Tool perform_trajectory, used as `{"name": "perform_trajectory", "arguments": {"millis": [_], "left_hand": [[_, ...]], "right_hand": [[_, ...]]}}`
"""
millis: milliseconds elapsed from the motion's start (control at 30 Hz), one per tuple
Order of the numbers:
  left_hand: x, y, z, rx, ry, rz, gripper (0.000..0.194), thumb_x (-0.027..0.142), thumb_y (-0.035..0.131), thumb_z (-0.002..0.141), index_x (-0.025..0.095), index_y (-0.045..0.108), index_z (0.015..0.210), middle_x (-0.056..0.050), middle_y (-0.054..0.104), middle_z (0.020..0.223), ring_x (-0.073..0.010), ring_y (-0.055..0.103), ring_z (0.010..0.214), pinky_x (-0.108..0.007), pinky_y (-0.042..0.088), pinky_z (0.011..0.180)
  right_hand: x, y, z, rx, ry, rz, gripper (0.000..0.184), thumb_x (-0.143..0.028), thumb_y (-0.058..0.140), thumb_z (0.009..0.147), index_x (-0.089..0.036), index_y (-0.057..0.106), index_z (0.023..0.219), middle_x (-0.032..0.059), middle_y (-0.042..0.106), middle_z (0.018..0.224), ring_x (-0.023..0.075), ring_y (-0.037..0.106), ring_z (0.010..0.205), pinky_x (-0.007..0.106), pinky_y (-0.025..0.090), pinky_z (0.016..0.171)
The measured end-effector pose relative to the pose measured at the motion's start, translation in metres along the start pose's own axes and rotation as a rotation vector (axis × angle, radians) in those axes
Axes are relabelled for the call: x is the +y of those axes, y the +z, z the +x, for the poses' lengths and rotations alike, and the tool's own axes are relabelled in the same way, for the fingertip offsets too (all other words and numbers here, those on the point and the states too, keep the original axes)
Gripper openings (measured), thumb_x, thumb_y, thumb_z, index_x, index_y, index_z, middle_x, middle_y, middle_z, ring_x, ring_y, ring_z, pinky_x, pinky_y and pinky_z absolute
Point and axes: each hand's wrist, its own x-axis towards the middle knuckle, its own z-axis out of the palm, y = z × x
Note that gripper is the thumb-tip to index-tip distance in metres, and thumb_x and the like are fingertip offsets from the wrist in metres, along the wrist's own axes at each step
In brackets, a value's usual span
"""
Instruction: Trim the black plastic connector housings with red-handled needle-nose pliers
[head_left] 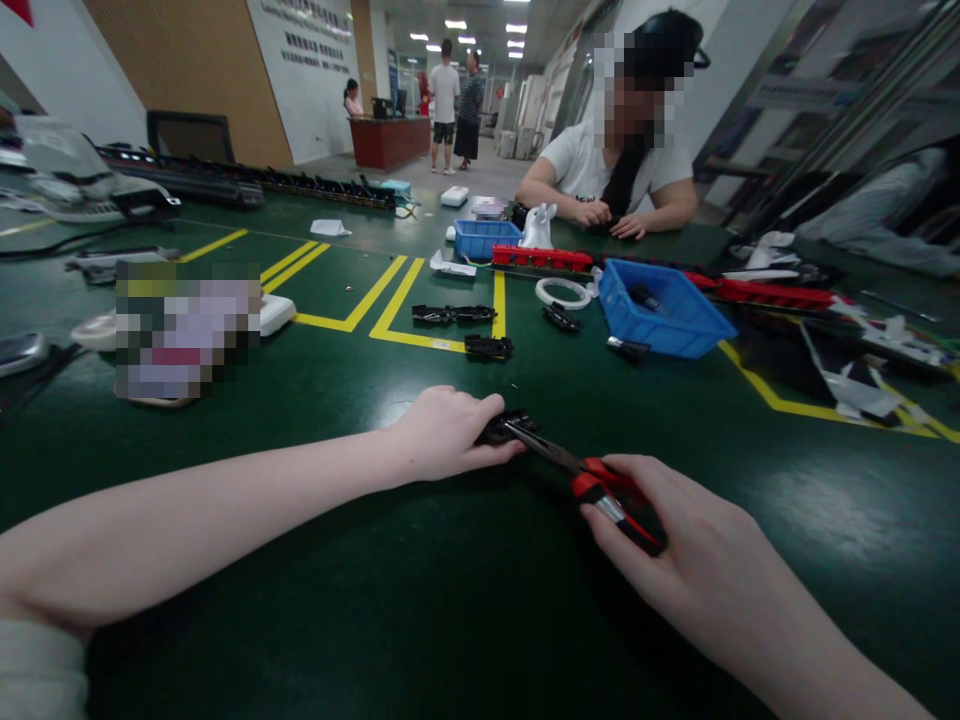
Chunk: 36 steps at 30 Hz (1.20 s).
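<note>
Currently: black part (pixel 495 431) at the left hand's (pixel 439 432) fingertips, that hand nearer.
The left hand pinches the part, its long axis running roughly crosswise; the right hand (pixel 697 530) is closed around red-handled pliers (pixel 571 464), jaw tips touching the part from the right hand's side. Wall lettering (pixel 311 48), far beyond the left hand, is too blurred to read.

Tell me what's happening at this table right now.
The left hand holds a small black part down on the green table, while the right hand works red-handled pliers whose tips meet that part. Similar black pieces lie just beyond, near a blue bin. Across the table, a person in a white shirt has both hands at the table's far side.
</note>
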Motion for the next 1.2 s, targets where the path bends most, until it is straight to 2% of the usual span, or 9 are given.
{"name": "perform_trajectory", "arguments": {"millis": [267, 367, 467, 600, 967, 1200], "left_hand": [[-0.0012, 0.0002, 0.0005, 0.001, 0.024, -0.001, 0.042, 0.058, 0.042, 0.096, 0.018, 0.054, 0.091, -0.003, 0.067, 0.076, -0.0200, 0.064, 0.066, -0.028, 0.042, 0.059], [-0.0011, 0.0007, 0.0007, -0.002, 0.028, 0.013, 0.041, 0.057, 0.044, 0.095, 0.018, 0.055, 0.092, -0.004, 0.068, 0.077, -0.0209, 0.065, 0.067, -0.029, 0.043, 0.059], [-0.0011, 0.0011, 0.0007, -0.007, 0.027, 0.031, 0.040, 0.056, 0.045, 0.095, 0.017, 0.056, 0.094, -0.005, 0.068, 0.078, -0.0218, 0.066, 0.069, -0.029, 0.044, 0.060], [-0.0009, 0.0006, 0.0007, -0.008, 0.032, 0.027, 0.038, 0.054, 0.045, 0.095, 0.017, 0.055, 0.092, -0.005, 0.068, 0.078, -0.0215, 0.066, 0.069, -0.029, 0.044, 0.060], [0.0002, -0.0007, -0.0009, -0.010, 0.014, 0.001, 0.029, 0.048, 0.049, 0.090, 0.020, 0.055, 0.089, -0.002, 0.067, 0.076, -0.0209, 0.063, 0.066, -0.028, 0.040, 0.058], [-0.0001, -0.0007, -0.0006, 0.006, 0.012, -0.015, 0.038, 0.057, 0.050, 0.089, 0.020, 0.056, 0.087, -0.002, 0.066, 0.073, -0.0200, 0.063, 0.065, -0.028, 0.039, 0.058]], "right_hand": [[0.0002, -0.0014, -0.0001, 0.037, -0.047, -0.059, 0.034, -0.047, 0.048, 0.090, -0.019, 0.061, 0.103, 0.0089, 0.072, 0.087, 0.0214, 0.069, 0.071, 0.031, 0.055, 0.054], [0.0003, -0.0008, -0.0015, 0.057, -0.077, -0.130, 0.035, -0.048, 0.049, 0.090, -0.018, 0.061, 0.104, 0.0099, 0.071, 0.091, 0.0229, 0.069, 0.076, 0.033, 0.055, 0.056], [0.0009, 0.0011, -0.0027, 0.064, -0.114, -0.214, 0.034, -0.043, 0.051, 0.089, -0.015, 0.061, 0.105, 0.0112, 0.070, 0.093, 0.0244, 0.068, 0.080, 0.034, 0.055, 0.058], [0.0013, 0.0039, -0.0019, 0.070, -0.153, -0.266, 0.032, -0.038, 0.051, 0.088, -0.013, 0.061, 0.105, 0.0108, 0.068, 0.089, 0.0228, 0.067, 0.076, 0.032, 0.054, 0.057], [0.0055, 0.0025, 0.0000, 0.069, -0.162, -0.222, 0.034, -0.041, 0.050, 0.090, -0.015, 0.060, 0.109, 0.0104, 0.068, 0.095, 0.0231, 0.066, 0.082, 0.034, 0.054, 0.065], [0.0037, 0.0036, -0.0015, 0.050, -0.170, -0.205, 0.032, -0.039, 0.052, 0.089, -0.015, 0.059, 0.109, 0.0088, 0.067, 0.092, 0.0213, 0.066, 0.077, 0.033, 0.054, 0.063]]}}
